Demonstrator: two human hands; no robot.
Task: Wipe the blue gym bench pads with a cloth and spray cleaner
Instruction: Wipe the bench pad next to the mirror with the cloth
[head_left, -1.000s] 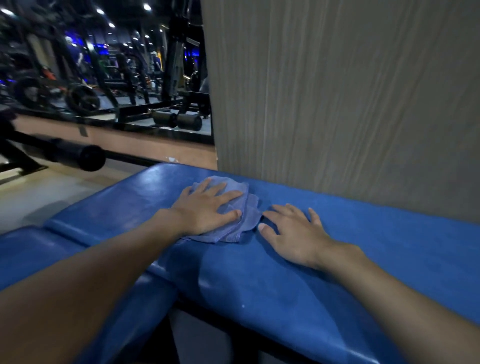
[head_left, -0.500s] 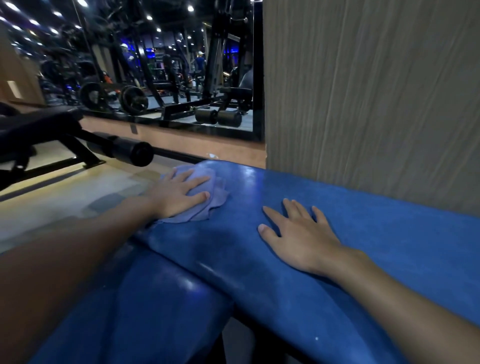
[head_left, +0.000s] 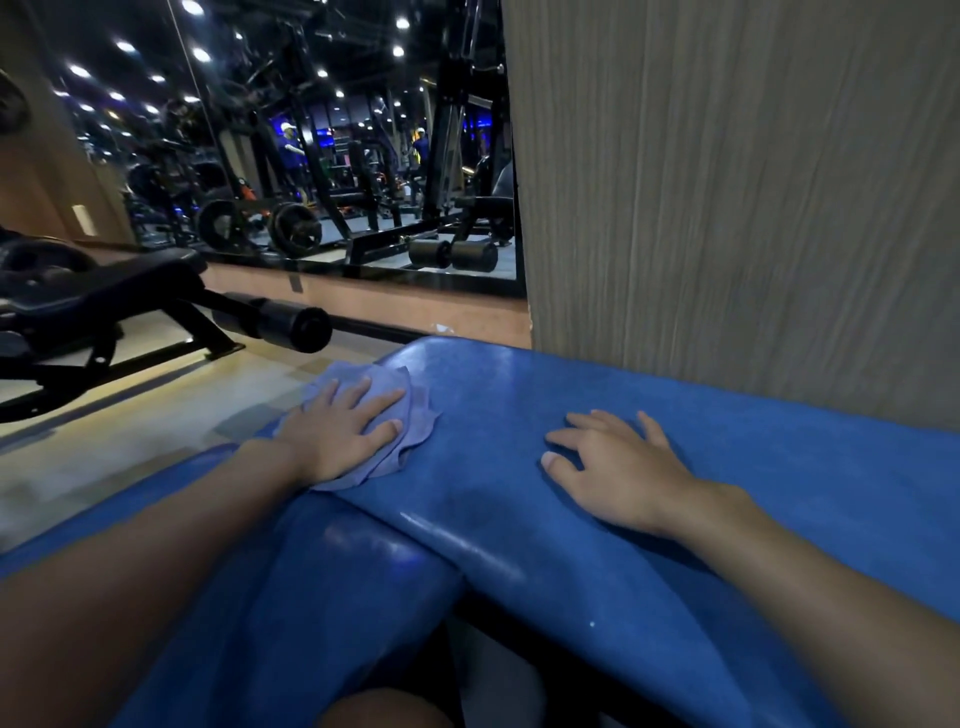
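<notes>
A long blue bench pad (head_left: 649, 519) runs from the centre to the right, with a second blue pad (head_left: 291, 597) below it on the left. A crumpled light blue cloth (head_left: 410, 415) lies at the upper pad's left end. My left hand (head_left: 343, 428) presses flat on the cloth with fingers spread. My right hand (head_left: 618, 467) rests on the pad surface to the right, fingers spread and holding nothing. No spray bottle is in view.
A grey wood-grain wall panel (head_left: 727, 208) stands directly behind the bench. A mirror (head_left: 337, 156) on the left reflects gym machines. A black bench with a roller pad (head_left: 275, 325) stands on the tiled floor (head_left: 130, 415) to the left.
My left hand has slid the cloth leftwards along the pad to its left end. My right hand has stayed resting on the pad.
</notes>
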